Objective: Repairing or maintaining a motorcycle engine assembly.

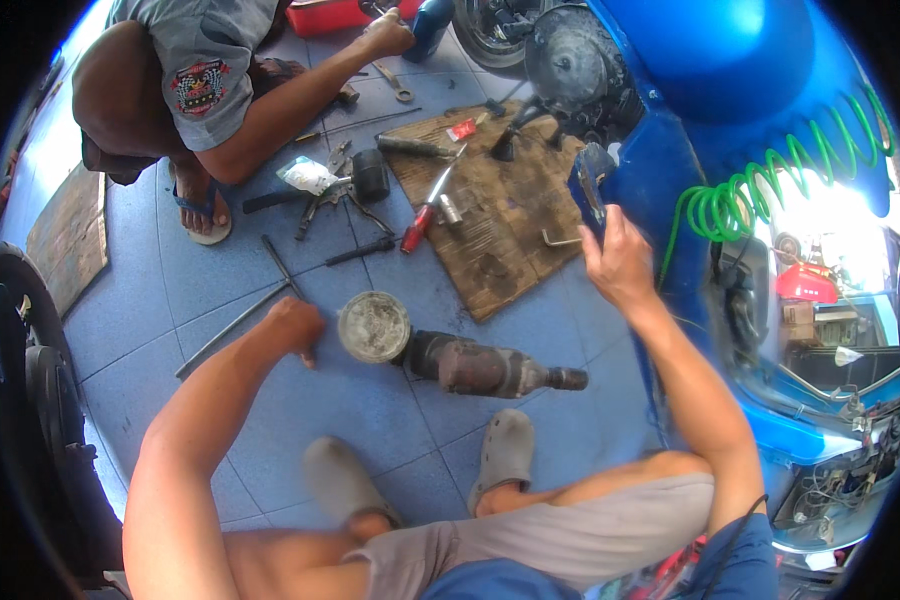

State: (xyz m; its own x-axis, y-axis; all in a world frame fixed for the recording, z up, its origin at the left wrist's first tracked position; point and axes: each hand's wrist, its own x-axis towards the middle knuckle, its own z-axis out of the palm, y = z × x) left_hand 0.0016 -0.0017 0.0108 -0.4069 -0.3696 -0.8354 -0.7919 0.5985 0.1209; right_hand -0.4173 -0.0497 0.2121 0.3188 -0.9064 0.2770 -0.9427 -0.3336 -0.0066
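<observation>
My left hand [295, 326] is closed, with its fingers curled at the end of the crossbar of a T-handle wrench [232, 331] low over the blue tiles. My right hand [620, 262] is raised beside the blue motorbike panel. Its fingers close on the lower edge of a dark part [592, 182] with a metallic piece on its face; its exact kind does not show. Between my hands, on the floor, lies a grimy brown and black tool [478, 369] with a narrow socket-like end. A round, dirty tin [374, 326] sits against its other end.
A worn wooden board [495, 260] carries a red-handled screwdriver [420, 222] and a hex key [560, 239]. Pliers [342, 190] and a black cup [371, 175] lie beside it. Another person [220, 110] crouches at far left. A green coiled hose [740, 205] hangs by the blue motorbike [670, 180].
</observation>
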